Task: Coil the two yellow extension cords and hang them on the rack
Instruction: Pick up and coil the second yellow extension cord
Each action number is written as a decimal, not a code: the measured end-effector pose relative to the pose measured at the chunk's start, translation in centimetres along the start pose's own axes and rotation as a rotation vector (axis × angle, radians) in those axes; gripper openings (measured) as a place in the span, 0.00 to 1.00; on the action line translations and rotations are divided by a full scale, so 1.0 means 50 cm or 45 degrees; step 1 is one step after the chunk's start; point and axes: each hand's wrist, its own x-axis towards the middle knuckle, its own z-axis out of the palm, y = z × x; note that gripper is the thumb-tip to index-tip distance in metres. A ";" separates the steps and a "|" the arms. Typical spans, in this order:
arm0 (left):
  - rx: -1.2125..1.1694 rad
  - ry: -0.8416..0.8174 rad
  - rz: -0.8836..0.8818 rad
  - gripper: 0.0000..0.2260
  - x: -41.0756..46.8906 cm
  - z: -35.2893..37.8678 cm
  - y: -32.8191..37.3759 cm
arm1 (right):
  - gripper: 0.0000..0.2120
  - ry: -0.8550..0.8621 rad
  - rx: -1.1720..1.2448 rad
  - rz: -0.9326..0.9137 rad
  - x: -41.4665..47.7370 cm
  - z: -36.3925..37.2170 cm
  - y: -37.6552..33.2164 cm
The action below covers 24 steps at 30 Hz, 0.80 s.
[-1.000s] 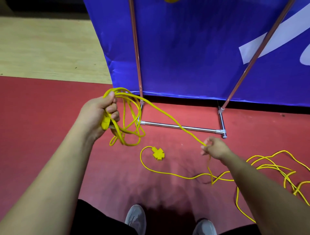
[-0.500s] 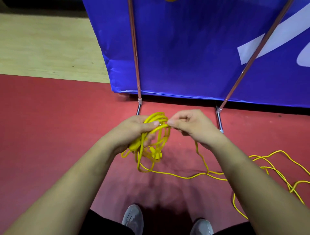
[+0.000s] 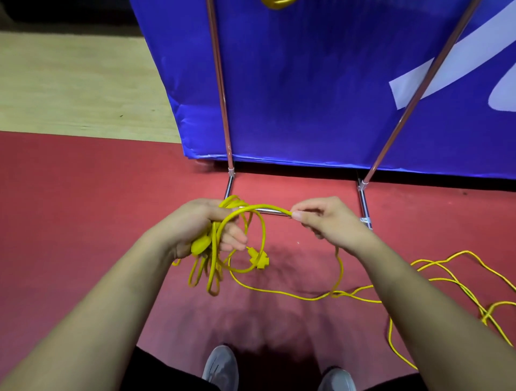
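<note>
My left hand (image 3: pixel 201 226) grips a bundle of yellow extension cord loops (image 3: pixel 215 265) that hang below its fingers. A yellow socket end (image 3: pixel 261 258) dangles at the bundle's right side. My right hand (image 3: pixel 324 217) pinches the same cord a short way to the right, and a strand arcs between the two hands. From the right hand the cord drops to the red floor and runs off in loose tangles (image 3: pixel 452 282) at the right. The rack (image 3: pixel 220 92) stands just beyond my hands. Something yellow (image 3: pixel 277 3) shows at the top edge by the rack.
A blue banner (image 3: pixel 321 83) hangs behind the rack's two slanted poles. The rack's chrome base bar (image 3: pixel 272 210) and right foot (image 3: pixel 364 203) lie on the red floor. A wooden floor strip (image 3: pixel 78 86) is at the left. My grey shoes (image 3: pixel 220 368) are at the bottom.
A second ago my hands were wide apart with the cord stretched between them. They came together at the coil, and now my right hand has drawn a short way right again.
</note>
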 end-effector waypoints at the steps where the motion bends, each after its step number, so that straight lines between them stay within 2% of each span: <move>1: -0.013 -0.017 -0.023 0.05 -0.002 -0.002 -0.001 | 0.04 0.009 -0.097 -0.038 0.001 0.001 -0.011; 4: -0.075 -0.123 -0.045 0.06 -0.012 -0.009 0.005 | 0.04 0.094 -0.313 -0.090 0.011 -0.008 -0.024; 6: -0.112 -0.187 -0.036 0.07 -0.016 -0.012 0.010 | 0.04 0.197 -0.372 -0.075 0.016 -0.019 -0.018; 8: -0.125 -0.213 -0.022 0.07 -0.016 -0.007 0.007 | 0.04 0.188 -0.387 -0.078 0.012 -0.017 -0.017; 11: -0.074 -0.249 -0.020 0.07 -0.010 0.018 -0.004 | 0.03 0.050 -0.303 -0.206 -0.001 0.023 -0.043; 14: -0.001 -0.271 -0.035 0.10 -0.010 0.036 -0.008 | 0.03 0.096 -0.280 -0.333 -0.001 0.053 -0.074; 18: -0.141 -0.175 0.029 0.10 -0.010 0.029 -0.006 | 0.02 -0.043 -0.100 -0.296 -0.007 0.060 -0.074; 20: -0.150 -0.147 0.050 0.08 -0.005 0.027 -0.008 | 0.01 -0.027 -0.056 -0.315 -0.011 0.072 -0.066; 24: -0.039 -0.182 0.105 0.10 0.006 0.029 -0.010 | 0.08 -0.054 0.199 -0.231 -0.007 0.076 -0.067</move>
